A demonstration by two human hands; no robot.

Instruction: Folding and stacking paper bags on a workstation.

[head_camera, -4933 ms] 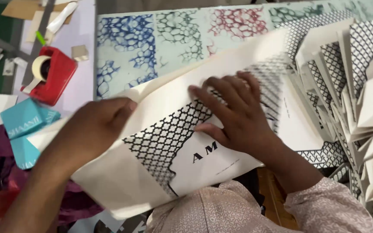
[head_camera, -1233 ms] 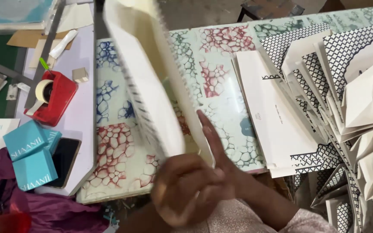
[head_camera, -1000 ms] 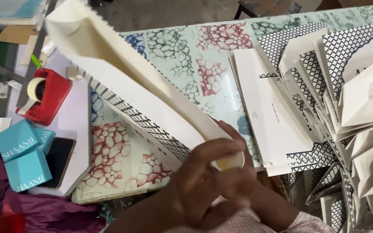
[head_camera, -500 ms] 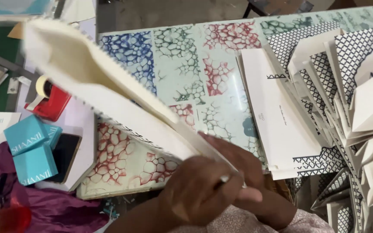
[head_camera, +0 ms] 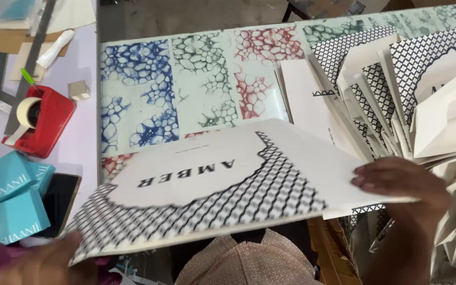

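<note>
1. Nearest the camera, the flat, folded white paper bag with a black lattice print and a scalloped white label panel [head_camera: 212, 195] is held level above the table, spanning the near edge from lower left to right.
2. The left hand [head_camera: 43, 264] is under the bag's lower-left corner; it is blurred, so how its grip closes cannot be told.
3. The right hand [head_camera: 402, 195] pinches the bag's right edge, fingers curled over the top face, the grip narrow on the sheet.
4. The bag looks light and fairly stiff, a smooth card that would crease if bent and may slip; a hold at two opposite edges seems soundest.
5. To the left lie two turquoise square cardboard boxes [head_camera: 9, 200], just beside a dark flat phone [head_camera: 59, 203].
6. Beyond them sits a red plastic tape dispenser with a pale tape roll [head_camera: 43, 124], and a small tan cardboard cube [head_camera: 79, 90].
7. The table [head_camera: 207, 79] carries a glossy covering with blue, green and red cell-like patterns.
8. At the right, a fanned stack of similar white lattice-printed folded bags [head_camera: 397, 84] overlaps, edges up.
</note>
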